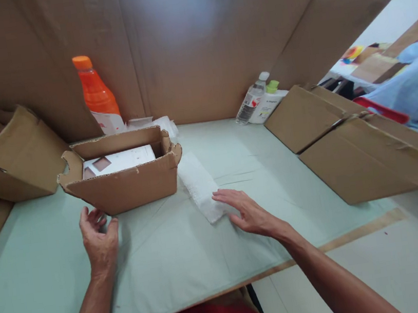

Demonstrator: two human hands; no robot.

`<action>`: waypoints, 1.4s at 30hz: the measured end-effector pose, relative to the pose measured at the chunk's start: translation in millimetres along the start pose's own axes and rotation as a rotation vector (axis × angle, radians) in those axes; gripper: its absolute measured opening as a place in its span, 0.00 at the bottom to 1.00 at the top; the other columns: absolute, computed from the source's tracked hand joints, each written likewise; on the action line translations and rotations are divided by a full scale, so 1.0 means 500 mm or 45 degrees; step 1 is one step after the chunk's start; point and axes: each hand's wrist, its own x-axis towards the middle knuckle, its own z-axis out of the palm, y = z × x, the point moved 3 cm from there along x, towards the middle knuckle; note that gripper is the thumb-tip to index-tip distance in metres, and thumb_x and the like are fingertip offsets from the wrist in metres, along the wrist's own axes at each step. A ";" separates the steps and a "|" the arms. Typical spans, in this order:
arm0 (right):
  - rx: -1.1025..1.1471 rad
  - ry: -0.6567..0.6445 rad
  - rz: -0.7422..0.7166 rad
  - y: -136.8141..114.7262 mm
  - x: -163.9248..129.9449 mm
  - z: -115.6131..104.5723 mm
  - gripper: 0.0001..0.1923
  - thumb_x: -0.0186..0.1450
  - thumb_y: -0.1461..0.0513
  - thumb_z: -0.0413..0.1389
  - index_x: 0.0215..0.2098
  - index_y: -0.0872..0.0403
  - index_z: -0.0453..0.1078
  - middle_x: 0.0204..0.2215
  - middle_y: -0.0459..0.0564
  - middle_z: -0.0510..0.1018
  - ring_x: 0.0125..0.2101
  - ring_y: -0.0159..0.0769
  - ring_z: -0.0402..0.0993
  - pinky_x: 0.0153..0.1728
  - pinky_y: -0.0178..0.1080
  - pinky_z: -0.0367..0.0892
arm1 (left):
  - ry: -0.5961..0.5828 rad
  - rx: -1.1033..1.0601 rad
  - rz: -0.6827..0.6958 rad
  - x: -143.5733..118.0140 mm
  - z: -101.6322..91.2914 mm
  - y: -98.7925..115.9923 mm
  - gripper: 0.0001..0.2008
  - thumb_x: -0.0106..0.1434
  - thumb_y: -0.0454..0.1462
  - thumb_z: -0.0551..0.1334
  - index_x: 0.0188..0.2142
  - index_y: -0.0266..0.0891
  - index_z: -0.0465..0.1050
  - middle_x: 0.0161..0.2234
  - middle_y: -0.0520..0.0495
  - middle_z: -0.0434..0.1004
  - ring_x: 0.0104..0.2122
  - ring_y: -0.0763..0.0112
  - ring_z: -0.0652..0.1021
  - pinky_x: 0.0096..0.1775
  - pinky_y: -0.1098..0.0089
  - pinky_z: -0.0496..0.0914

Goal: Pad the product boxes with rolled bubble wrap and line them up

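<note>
An uncovered brown cardboard box [141,186] stands left of the middle of the table, with a white printed box [131,157] inside it. Just in front of its near left corner is my left hand [100,239], fingers apart and curved, holding nothing; whether it touches the box I cannot tell. To the right of the cardboard box lies a flat white bubble-wrap pouch [199,186]. My right hand [245,211] reaches over the pouch's near right end with its fingers stretched out, the fingertips at or just above its edge.
An orange bottle [97,94] stands behind the box, against a tall cardboard panel [194,50]. A clear water bottle [253,99] and a white bottle [268,104] lean at the back right. Cardboard boxes [368,155] flank the table [177,264] on the right, others [18,157] on the left.
</note>
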 end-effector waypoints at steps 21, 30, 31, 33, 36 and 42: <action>0.529 0.100 0.138 -0.053 0.103 0.007 0.29 0.64 0.63 0.55 0.63 0.49 0.67 0.61 0.55 0.74 0.56 0.44 0.74 0.51 0.48 0.73 | -0.086 -0.017 -0.126 -0.014 -0.007 0.017 0.36 0.49 0.43 0.70 0.57 0.40 0.67 0.50 0.40 0.75 0.51 0.57 0.76 0.60 0.49 0.65; 0.675 0.061 -0.058 -0.031 0.231 0.044 0.28 0.61 0.65 0.54 0.61 0.51 0.70 0.57 0.53 0.77 0.54 0.44 0.75 0.47 0.45 0.73 | 0.010 0.021 -0.163 0.032 0.005 0.041 0.24 0.44 0.43 0.68 0.42 0.42 0.70 0.37 0.49 0.75 0.38 0.64 0.75 0.47 0.57 0.68; 0.663 0.098 -0.033 -0.014 0.235 0.038 0.26 0.61 0.66 0.54 0.57 0.51 0.73 0.56 0.52 0.78 0.53 0.44 0.76 0.47 0.44 0.73 | 0.048 0.053 -0.167 0.045 0.002 0.041 0.22 0.44 0.43 0.68 0.39 0.42 0.70 0.35 0.50 0.75 0.37 0.64 0.74 0.45 0.58 0.68; 0.622 0.188 0.021 0.030 0.249 0.020 0.22 0.61 0.67 0.53 0.52 0.51 0.76 0.53 0.51 0.80 0.51 0.42 0.77 0.47 0.44 0.73 | 0.101 0.109 -0.157 0.071 -0.003 0.039 0.18 0.43 0.43 0.67 0.35 0.43 0.70 0.32 0.51 0.74 0.34 0.64 0.73 0.40 0.60 0.68; 0.492 0.322 0.074 0.104 0.292 -0.012 0.19 0.62 0.67 0.52 0.50 0.53 0.76 0.51 0.52 0.81 0.49 0.42 0.77 0.50 0.47 0.73 | 0.063 0.183 -0.158 0.097 0.000 0.029 0.15 0.44 0.43 0.65 0.33 0.43 0.72 0.29 0.51 0.74 0.31 0.64 0.71 0.34 0.62 0.66; 0.115 0.481 -0.011 0.191 0.458 -0.019 0.30 0.61 0.70 0.54 0.61 0.50 0.68 0.62 0.53 0.71 0.61 0.48 0.66 0.63 0.55 0.61 | 0.133 0.394 -0.254 0.085 -0.006 -0.008 0.16 0.47 0.46 0.67 0.35 0.44 0.75 0.26 0.49 0.75 0.22 0.67 0.68 0.21 0.67 0.62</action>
